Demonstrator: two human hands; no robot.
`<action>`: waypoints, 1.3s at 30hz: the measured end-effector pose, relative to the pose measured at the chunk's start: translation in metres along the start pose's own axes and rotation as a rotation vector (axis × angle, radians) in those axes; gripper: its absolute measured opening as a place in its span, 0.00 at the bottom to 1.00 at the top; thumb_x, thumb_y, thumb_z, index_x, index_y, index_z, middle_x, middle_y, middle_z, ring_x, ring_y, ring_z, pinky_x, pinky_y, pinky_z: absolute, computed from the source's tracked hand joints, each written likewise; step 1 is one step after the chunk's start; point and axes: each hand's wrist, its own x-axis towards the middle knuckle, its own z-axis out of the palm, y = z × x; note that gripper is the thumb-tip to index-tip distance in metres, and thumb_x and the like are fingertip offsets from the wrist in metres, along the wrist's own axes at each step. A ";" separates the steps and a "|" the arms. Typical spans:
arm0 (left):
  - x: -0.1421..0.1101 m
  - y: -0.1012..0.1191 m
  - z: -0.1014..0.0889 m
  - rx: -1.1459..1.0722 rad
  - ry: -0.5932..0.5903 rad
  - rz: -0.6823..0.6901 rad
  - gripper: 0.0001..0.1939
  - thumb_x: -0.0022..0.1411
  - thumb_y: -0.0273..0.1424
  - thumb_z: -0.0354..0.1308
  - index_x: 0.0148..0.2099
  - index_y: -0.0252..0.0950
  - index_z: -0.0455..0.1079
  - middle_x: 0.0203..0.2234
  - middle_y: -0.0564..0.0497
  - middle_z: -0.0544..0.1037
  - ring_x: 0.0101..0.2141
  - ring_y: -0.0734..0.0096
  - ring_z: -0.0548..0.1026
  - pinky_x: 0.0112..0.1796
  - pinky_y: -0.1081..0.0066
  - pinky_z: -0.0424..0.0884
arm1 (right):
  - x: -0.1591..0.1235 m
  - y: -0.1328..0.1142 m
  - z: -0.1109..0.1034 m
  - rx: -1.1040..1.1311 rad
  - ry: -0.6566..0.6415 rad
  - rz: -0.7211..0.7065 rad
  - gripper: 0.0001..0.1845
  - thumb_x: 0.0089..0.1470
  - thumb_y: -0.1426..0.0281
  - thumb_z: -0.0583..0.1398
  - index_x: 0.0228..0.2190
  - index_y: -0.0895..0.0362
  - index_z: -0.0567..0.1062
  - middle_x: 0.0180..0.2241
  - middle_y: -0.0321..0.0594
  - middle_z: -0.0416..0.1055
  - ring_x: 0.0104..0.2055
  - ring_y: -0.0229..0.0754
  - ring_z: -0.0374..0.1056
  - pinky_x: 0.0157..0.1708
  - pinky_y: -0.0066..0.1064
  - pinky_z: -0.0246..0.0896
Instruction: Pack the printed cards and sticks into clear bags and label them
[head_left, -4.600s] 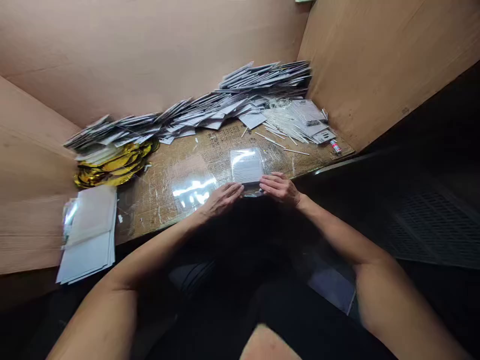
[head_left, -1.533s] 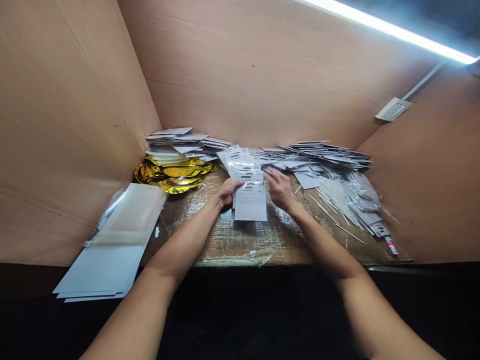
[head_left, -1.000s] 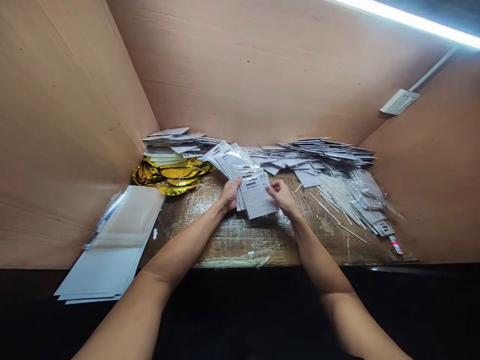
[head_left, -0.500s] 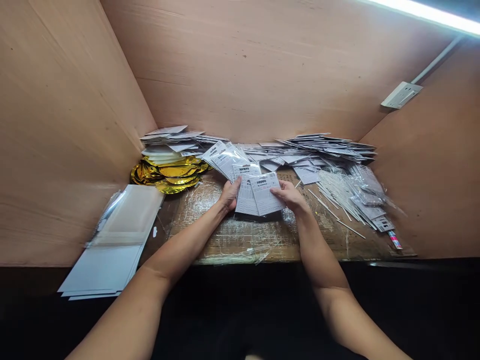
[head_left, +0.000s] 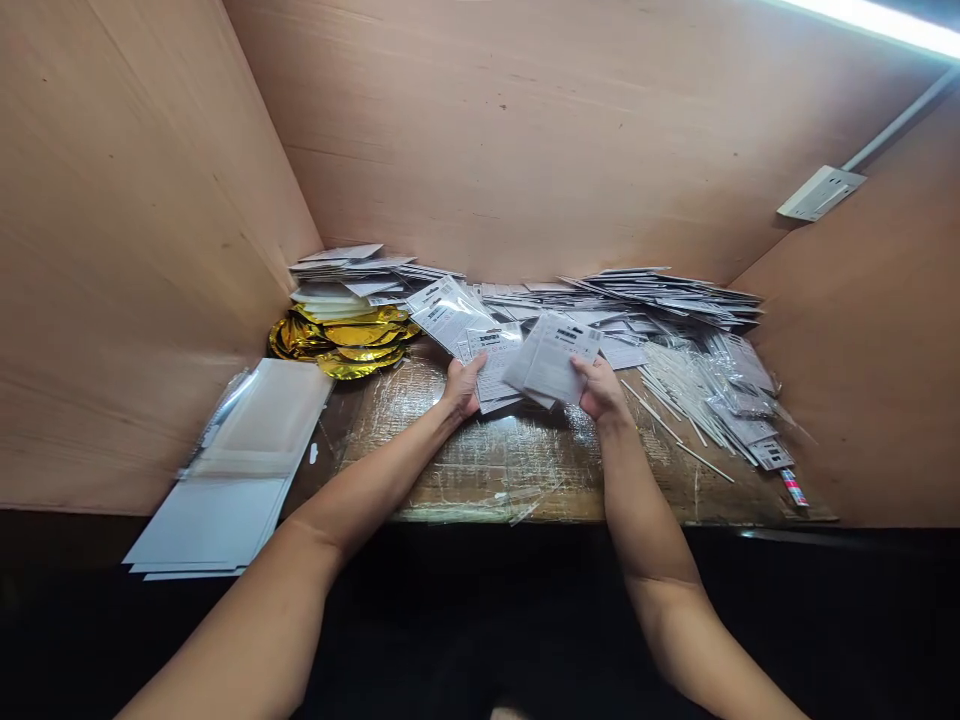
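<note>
Printed white cards in clear sleeves (head_left: 498,362) are pinched in my left hand (head_left: 465,386), its thumb on top near their lower left edge. My right hand (head_left: 599,387) grips another few sleeved cards (head_left: 553,360), slightly fanned and blurred, with the thumb across the front. These overlap the right side of the left hand's cards. Just beyond my left hand, more sleeved cards (head_left: 444,312) lie tilted on the heap. Both sets of held cards are above the tape-covered work surface (head_left: 435,450).
Gold foil pieces (head_left: 352,345) lie at the back left. White sheets and clear sleeves (head_left: 217,500) overhang the front left edge. Heaped cards (head_left: 660,295) line the back wall. White sticks (head_left: 675,390), bagged packs (head_left: 742,370) and a small colourful tube (head_left: 793,488) lie right.
My right hand has moved slightly up and right, carrying its cards away from those in my left hand. The left hand stays almost in place. The whole view has shifted a little.
</note>
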 end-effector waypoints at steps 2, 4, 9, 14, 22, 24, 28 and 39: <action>-0.004 -0.003 0.000 0.043 -0.050 -0.014 0.30 0.42 0.27 0.83 0.48 0.33 0.77 0.42 0.42 0.88 0.48 0.46 0.86 0.59 0.40 0.78 | 0.000 -0.003 -0.002 0.017 -0.029 0.053 0.30 0.36 0.59 0.82 0.42 0.54 0.84 0.46 0.45 0.87 0.49 0.58 0.83 0.56 0.53 0.78; -0.009 -0.006 0.002 0.081 -0.095 -0.016 0.33 0.38 0.26 0.84 0.48 0.33 0.78 0.41 0.43 0.88 0.44 0.49 0.87 0.59 0.41 0.79 | -0.001 -0.001 0.000 -0.031 -0.130 0.139 0.30 0.35 0.62 0.82 0.42 0.55 0.84 0.45 0.48 0.87 0.48 0.58 0.83 0.56 0.52 0.78; -0.011 -0.001 0.008 0.022 -0.032 -0.037 0.24 0.58 0.38 0.79 0.52 0.35 0.76 0.45 0.42 0.88 0.51 0.51 0.86 0.59 0.46 0.80 | 0.004 0.002 -0.004 -0.045 -0.083 0.100 0.26 0.33 0.67 0.81 0.38 0.56 0.85 0.41 0.45 0.88 0.46 0.55 0.83 0.56 0.49 0.78; -0.010 0.008 0.007 0.063 0.018 -0.065 0.23 0.61 0.30 0.75 0.56 0.40 0.73 0.49 0.45 0.87 0.51 0.52 0.86 0.57 0.44 0.81 | 0.010 0.000 -0.017 0.030 0.016 0.123 0.22 0.37 0.69 0.79 0.38 0.55 0.85 0.40 0.44 0.88 0.45 0.55 0.84 0.57 0.52 0.79; -0.015 -0.004 0.007 0.117 -0.143 -0.023 0.28 0.48 0.30 0.81 0.51 0.33 0.79 0.50 0.37 0.87 0.56 0.44 0.84 0.62 0.43 0.76 | 0.011 0.010 -0.002 0.160 -0.004 0.154 0.16 0.47 0.75 0.73 0.40 0.55 0.82 0.38 0.42 0.87 0.49 0.55 0.84 0.60 0.53 0.78; -0.013 -0.004 0.007 0.171 -0.130 0.025 0.28 0.44 0.29 0.81 0.48 0.32 0.79 0.48 0.37 0.88 0.54 0.43 0.84 0.62 0.42 0.75 | 0.012 0.005 -0.009 0.206 0.014 0.178 0.14 0.50 0.74 0.72 0.41 0.54 0.81 0.37 0.40 0.87 0.49 0.54 0.84 0.61 0.53 0.78; -0.010 -0.003 0.007 0.198 -0.093 0.111 0.26 0.41 0.28 0.80 0.45 0.32 0.81 0.46 0.39 0.88 0.52 0.44 0.85 0.61 0.43 0.76 | 0.012 -0.010 -0.028 0.240 0.023 0.165 0.12 0.54 0.65 0.71 0.40 0.52 0.79 0.34 0.38 0.86 0.50 0.56 0.84 0.60 0.56 0.78; -0.014 -0.005 0.011 0.197 -0.179 0.023 0.28 0.46 0.40 0.82 0.47 0.33 0.80 0.42 0.40 0.88 0.48 0.48 0.86 0.58 0.46 0.78 | -0.040 -0.029 -0.031 -0.073 -0.106 0.048 0.28 0.41 0.56 0.78 0.43 0.52 0.80 0.46 0.46 0.86 0.58 0.61 0.79 0.61 0.59 0.75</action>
